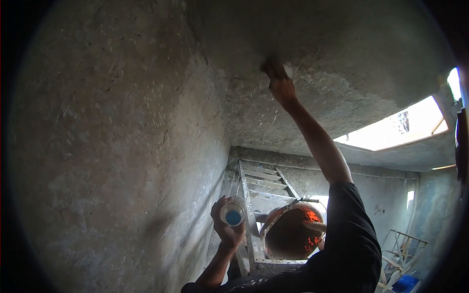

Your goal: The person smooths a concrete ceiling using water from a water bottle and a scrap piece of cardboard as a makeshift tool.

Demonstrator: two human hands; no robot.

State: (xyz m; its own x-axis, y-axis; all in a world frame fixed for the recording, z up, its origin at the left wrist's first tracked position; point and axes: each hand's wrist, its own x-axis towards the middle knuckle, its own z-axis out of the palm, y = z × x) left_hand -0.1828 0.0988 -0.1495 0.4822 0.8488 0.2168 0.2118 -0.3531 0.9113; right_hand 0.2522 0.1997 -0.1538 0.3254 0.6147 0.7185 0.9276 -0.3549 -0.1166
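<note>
My left hand (228,233) is wrapped round a clear plastic cup or cut bottle (240,205), whose round mouth faces up. Something blue (233,218) shows inside it. High overhead, my right hand (282,89) reaches up to the rough grey ceiling (337,88), its fingers closed, dark and blurred. A small pale patch shows beside the fingers; what they hold, if anything, I cannot make out. Below my right arm stands a bucket (288,234) with a dark inside and orange patches. A rounded pale handle (315,226) sticks out over its rim.
A spattered ladder (249,215) stands beside the bucket. To the left rises a rough plastered wall (122,146). A bright opening (400,124) cuts the ceiling at right. Lower right, there is a metal frame (403,249) and a blue object (405,283).
</note>
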